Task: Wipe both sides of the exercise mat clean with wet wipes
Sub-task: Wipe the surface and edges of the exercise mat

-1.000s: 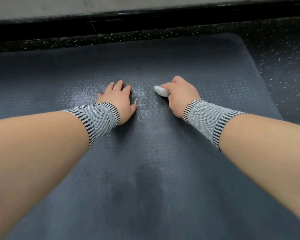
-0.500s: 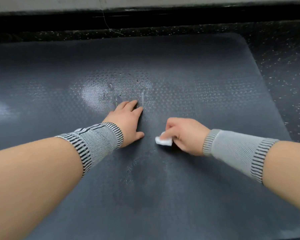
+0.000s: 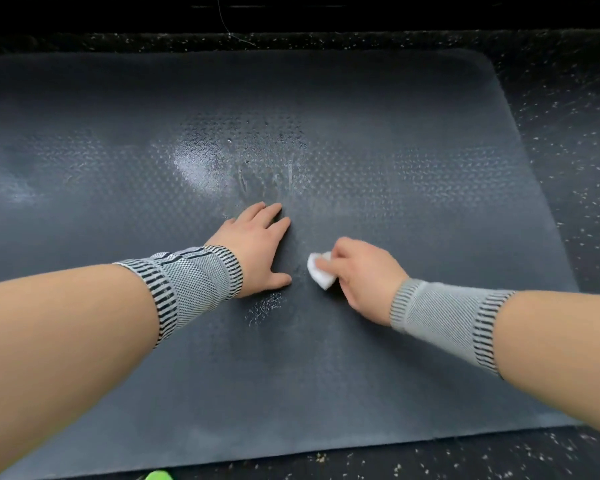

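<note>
Exercise mat (image 3: 378, 358) lies flat on the speckled floor (image 3: 568, 133). Left hand (image 3: 257, 251) rests flat, fingers straight. Right hand (image 3: 361, 275) grips a folded wet wipe (image 3: 320, 275) against the mat. Wet sheen covers the centre only; edges and the underside appear outstanding.

No readable text, label, brand, number or sign anywhere in view. Mat (image 3: 361, 358): embossed texture only, no print. Wrist sleeves (image 3: 194, 289): striped knit pattern, no lettering legible. Wipe (image 3: 321, 275): plain white. Speckled floor (image 3: 568, 133): no markings.
</note>
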`<action>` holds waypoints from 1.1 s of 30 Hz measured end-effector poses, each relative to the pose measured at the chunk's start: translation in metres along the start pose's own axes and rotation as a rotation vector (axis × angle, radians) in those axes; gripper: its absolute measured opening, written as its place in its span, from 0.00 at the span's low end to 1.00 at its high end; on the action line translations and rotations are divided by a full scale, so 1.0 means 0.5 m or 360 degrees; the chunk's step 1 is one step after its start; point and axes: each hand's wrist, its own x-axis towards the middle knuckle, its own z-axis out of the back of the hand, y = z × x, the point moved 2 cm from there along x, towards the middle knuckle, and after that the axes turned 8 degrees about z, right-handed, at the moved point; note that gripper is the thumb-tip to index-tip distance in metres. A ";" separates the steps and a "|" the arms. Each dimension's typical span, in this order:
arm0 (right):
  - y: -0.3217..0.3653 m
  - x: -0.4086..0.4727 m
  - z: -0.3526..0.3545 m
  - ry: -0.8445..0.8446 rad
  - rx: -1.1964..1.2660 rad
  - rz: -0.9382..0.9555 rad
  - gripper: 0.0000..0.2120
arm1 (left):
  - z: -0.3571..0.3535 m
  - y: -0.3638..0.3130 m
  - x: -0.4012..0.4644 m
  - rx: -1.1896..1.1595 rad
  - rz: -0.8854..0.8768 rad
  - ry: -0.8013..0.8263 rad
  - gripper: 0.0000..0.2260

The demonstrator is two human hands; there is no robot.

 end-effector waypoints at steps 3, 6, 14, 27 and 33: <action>0.025 -0.052 0.002 0.0217 0.0162 0.0145 0.17 | -0.009 -0.001 -0.014 0.0010 -0.0013 0.0027 0.46; 0.016 -0.040 0.034 0.0164 0.0268 0.0143 0.17 | -0.016 -0.007 -0.028 0.0047 -0.0047 0.0015 0.47; -0.027 0.029 0.021 -0.0073 0.0005 -0.0364 0.19 | -0.041 -0.041 -0.067 0.0149 -0.0193 0.0052 0.47; 0.096 -0.130 -0.003 0.0328 0.0078 0.0140 0.16 | -0.064 -0.052 -0.111 0.0316 -0.0262 0.0101 0.49; 0.060 -0.085 -0.004 0.0191 -0.0032 -0.0299 0.16 | -0.068 -0.078 -0.141 0.0382 -0.0347 0.0139 0.48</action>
